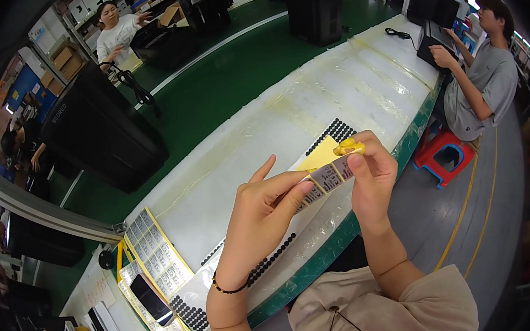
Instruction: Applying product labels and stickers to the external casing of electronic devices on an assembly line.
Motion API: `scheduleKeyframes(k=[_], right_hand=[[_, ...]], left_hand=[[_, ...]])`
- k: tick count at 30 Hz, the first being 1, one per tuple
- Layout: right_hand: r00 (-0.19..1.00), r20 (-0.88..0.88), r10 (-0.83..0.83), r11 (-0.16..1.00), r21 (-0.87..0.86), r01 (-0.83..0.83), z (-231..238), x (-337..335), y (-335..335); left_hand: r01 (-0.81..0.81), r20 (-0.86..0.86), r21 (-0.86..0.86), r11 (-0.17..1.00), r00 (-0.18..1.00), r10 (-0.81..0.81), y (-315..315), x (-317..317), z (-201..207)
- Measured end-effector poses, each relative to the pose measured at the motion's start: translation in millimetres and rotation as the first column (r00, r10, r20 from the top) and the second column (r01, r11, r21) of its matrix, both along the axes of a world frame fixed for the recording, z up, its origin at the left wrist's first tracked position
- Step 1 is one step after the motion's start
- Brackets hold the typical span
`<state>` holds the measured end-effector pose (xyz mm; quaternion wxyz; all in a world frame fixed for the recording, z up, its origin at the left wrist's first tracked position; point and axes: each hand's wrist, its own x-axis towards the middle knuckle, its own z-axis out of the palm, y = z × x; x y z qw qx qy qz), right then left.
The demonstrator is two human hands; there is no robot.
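Note:
Above the bench, both my hands grip a strip of silver-grey printed labels (328,177) with a yellow backing. My left hand (263,213) pinches its left end between thumb and fingers, the index finger lifted. My right hand (369,172) has the other end between thumb and forefinger; a crumpled yellow covering (348,147) sits at its fingertips. Behind the strip a yellow sheet (319,154) shows, partly hidden. Under my hands lie white sheets with rows of round black pads (193,313), partly covered by my left forearm.
More label sheets (155,247) lie at the left, with a phone (150,298) on them. The bench (262,128) has a plastic-covered white top. Tall black cabinets (101,129) stand beyond it. At the right a co-worker (481,77) handles a black box (436,43) beside a red stool (444,156).

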<state>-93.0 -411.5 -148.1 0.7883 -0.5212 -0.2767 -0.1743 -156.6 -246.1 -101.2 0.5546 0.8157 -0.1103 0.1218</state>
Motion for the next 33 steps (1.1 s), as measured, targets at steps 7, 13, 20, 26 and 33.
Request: scheduleKeyframes(k=[7,13,20,26,33], right_hand=[[0.995,0.03,0.092,0.969,-0.231,-0.083,5.6,1.6,-5.3],[0.992,-0.124,0.027,0.995,-0.093,-0.038,-0.9,2.9,-11.4],[0.989,-0.136,0.049,0.997,-0.055,-0.057,-3.0,1.1,-12.4],[0.991,-0.129,0.032,0.997,-0.066,-0.04,-4.3,0.0,-10.2],[0.987,-0.159,-0.024,0.994,0.101,0.04,-7.6,2.3,-15.0]], left_hand=[[-0.015,0.017,0.07,0.997,1.0,0.014,0.1,-1.7,3.4],[-0.02,0.061,0.073,0.997,0.998,0.016,-3.5,-0.4,7.1],[0.02,0.044,0.033,0.999,0.999,-0.021,0.6,-0.1,0.0],[-0.01,0.1,0.04,0.999,0.995,0.006,0.3,0.9,-2.4],[-0.037,0.096,-0.093,0.995,0.994,0.046,3.3,1.5,-2.1]])
